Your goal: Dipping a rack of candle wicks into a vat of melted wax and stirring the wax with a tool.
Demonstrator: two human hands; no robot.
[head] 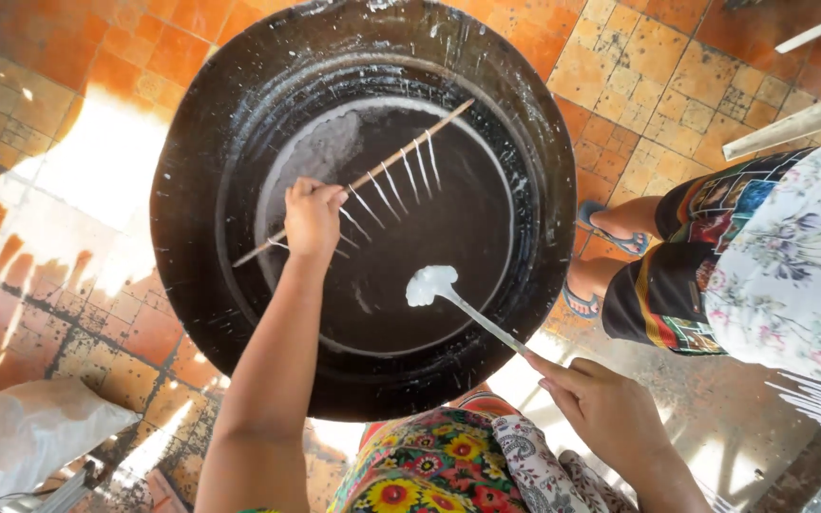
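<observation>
Gripping the thin wooden stick near its lower-left end, my left hand is closed in a fist around it, just left of centre in the frame. The stick runs diagonally from lower left to upper right over the big black basin that fills the upper middle of the picture. A row of pale waxy strands hangs from the stick, spaced along the stretch to the right of my fist.

My right hand, at the lower right, pinches the handle end of a long ladle between fingers and thumb; its bowl, coated white, hovers over the dark liquid near the middle of the basin.

I judge the stick light and stiff but slender, so it could flex or roll if held loosely. The bare wood at the end where my fist sits looks like the right place to hold; the strands seem soft and easily knocked together, so they are better left untouched. The ladle's handle may be slick with drips, though I cannot tell from this angle.

Another person's legs in patterned shorts and blue sandals stand at the right edge, on the orange tiled floor.
</observation>
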